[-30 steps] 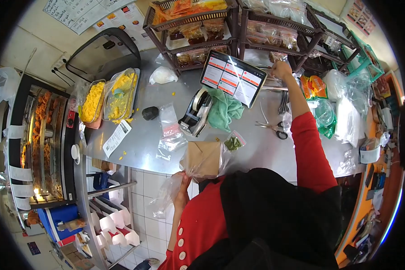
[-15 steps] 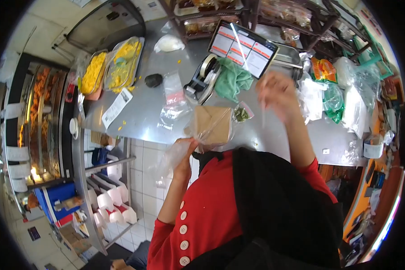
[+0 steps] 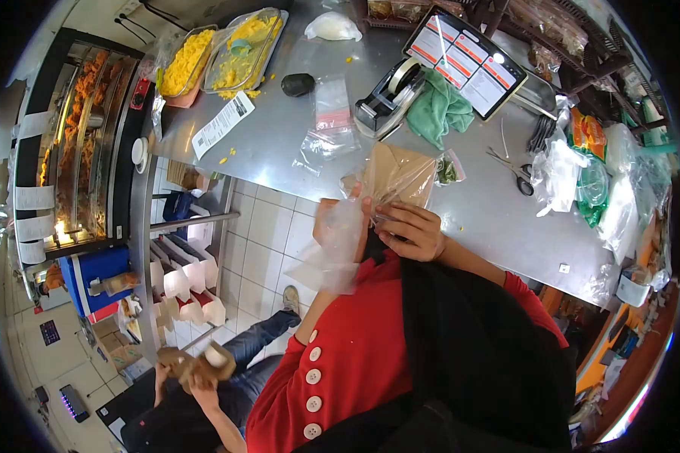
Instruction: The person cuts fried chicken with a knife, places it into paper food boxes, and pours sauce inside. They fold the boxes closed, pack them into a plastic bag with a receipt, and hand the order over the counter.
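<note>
A brown paper-wrapped box (image 3: 394, 175) in a clear plastic bag (image 3: 332, 253) lies at the table's front edge. My left hand (image 3: 338, 219) is closed round the bag's gathered neck, partly seen through the plastic. Beside it, my right hand (image 3: 412, 230) pinches the same gathered plastic at the near side of the box. A small bag of green leaves (image 3: 449, 168) sits just right of the box. Behind are a tape dispenser (image 3: 389, 98), a green cloth (image 3: 438, 109) and a tablet (image 3: 467, 62).
Scissors (image 3: 523, 180) and plastic packs (image 3: 597, 181) are at the right. Yellow food trays (image 3: 243, 57), a receipt (image 3: 224, 124) and clear sachets (image 3: 331, 124) are at the left. A co-worker (image 3: 196, 392) holds something brown at the lower left, near a food warmer (image 3: 75, 151).
My right hand has come back from the rack side to the bag's neck and closed on it. The view has shifted, and a co-worker now shows at the lower left.
</note>
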Available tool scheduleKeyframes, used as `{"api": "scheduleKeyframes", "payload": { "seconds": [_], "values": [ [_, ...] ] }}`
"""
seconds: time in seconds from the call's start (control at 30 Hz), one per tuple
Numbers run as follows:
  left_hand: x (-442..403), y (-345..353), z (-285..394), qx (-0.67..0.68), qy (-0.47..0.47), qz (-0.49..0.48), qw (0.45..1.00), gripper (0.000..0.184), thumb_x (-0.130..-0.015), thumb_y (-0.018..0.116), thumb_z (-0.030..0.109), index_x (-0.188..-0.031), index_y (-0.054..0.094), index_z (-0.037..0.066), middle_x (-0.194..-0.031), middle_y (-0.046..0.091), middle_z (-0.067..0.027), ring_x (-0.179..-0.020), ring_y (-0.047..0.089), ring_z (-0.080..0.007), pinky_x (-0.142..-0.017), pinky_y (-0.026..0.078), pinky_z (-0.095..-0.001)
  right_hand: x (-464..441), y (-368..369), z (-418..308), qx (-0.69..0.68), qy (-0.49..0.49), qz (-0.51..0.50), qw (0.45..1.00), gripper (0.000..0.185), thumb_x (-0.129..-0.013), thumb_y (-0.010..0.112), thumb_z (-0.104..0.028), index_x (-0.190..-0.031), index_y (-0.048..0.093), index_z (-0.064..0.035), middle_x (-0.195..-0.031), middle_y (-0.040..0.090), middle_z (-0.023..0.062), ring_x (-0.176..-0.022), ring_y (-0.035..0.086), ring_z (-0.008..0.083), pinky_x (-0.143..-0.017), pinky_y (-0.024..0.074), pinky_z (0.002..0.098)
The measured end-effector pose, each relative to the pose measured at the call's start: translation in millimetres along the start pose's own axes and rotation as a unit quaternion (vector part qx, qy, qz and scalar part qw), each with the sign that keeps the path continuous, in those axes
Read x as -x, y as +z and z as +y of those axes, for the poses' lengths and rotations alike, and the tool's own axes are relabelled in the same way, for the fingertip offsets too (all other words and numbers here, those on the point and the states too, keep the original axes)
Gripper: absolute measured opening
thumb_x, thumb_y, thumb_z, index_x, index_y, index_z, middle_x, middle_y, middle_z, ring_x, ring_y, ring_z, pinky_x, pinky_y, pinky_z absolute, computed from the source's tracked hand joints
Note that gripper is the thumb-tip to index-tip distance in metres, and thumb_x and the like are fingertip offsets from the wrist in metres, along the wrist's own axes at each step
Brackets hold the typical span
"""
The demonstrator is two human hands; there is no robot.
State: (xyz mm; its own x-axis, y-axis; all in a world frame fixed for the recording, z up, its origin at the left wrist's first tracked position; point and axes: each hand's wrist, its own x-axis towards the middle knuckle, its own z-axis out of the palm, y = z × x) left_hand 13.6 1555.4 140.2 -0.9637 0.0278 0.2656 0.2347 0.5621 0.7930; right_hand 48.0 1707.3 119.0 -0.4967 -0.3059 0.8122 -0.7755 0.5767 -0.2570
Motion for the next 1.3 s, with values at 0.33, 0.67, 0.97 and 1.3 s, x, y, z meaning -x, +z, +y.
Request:
{"api": "scheduleKeyframes", "payload": {
  "seconds": [0.33, 0.67, 0.97, 1.3],
  "values": [
    [19.1, -11.9, -15.3, 0.28, -0.165, -0.019, 0.946, 0.028, -0.085, 0.066, 0.016, -0.106, 0.065, -0.003, -0.088, 0.068, -0.0098, -0.074, 0.063, -0.0131, -0.065, 0.049, -0.0246, -11.4, 11.4, -8.7, -0.123, 0.166, 0.032, 0.978, 0.01, -0.072, 0.068, -0.001, -0.077, 0.062, -0.007, -0.088, 0.066, 0.0043, -0.086, 0.066, 0.0222, -0.074, 0.0515, 0.0329],
    [4.3, -20.7, -16.3, 0.472, -0.367, -0.067, 0.798, 0.021, -0.08, 0.071, 0.006, -0.1, 0.062, 0.002, -0.098, 0.064, -0.0082, -0.089, 0.061, -0.015, -0.081, 0.047, -0.028, -43.7, 10.2, -6.4, -0.374, 0.557, 0.024, 0.741, 0.012, -0.08, 0.07, -0.006, -0.088, 0.068, 0.0019, -0.082, 0.069, 0.0072, -0.075, 0.063, 0.0088, -0.067, 0.0491, 0.0221],
    [6.7, -18.1, -9.6, 0.446, -0.288, -0.045, 0.846, 0.017, -0.08, 0.069, 0.001, -0.097, 0.064, 0.002, -0.096, 0.064, -0.0071, -0.09, 0.06, -0.0142, -0.082, 0.047, -0.0277, -42.2, 7.6, -11.6, -0.353, 0.543, 0.02, 0.762, 0.012, -0.082, 0.066, -0.003, -0.092, 0.068, 0.0036, -0.086, 0.069, 0.0078, -0.077, 0.063, 0.0098, -0.07, 0.0499, 0.0232],
    [8.4, -21.4, -1.0, 0.409, -0.27, -0.051, 0.87, 0.016, -0.081, 0.067, 0.002, -0.096, 0.062, 0.001, -0.093, 0.063, -0.0063, -0.088, 0.06, -0.0156, -0.081, 0.046, -0.0293, -38.8, 13.4, -14.2, -0.372, 0.557, 0.048, 0.741, 0.009, -0.083, 0.063, 0.001, -0.091, 0.065, 0.0041, -0.082, 0.067, 0.0064, -0.075, 0.062, 0.0094, -0.07, 0.0491, 0.0228]
  ]
}}
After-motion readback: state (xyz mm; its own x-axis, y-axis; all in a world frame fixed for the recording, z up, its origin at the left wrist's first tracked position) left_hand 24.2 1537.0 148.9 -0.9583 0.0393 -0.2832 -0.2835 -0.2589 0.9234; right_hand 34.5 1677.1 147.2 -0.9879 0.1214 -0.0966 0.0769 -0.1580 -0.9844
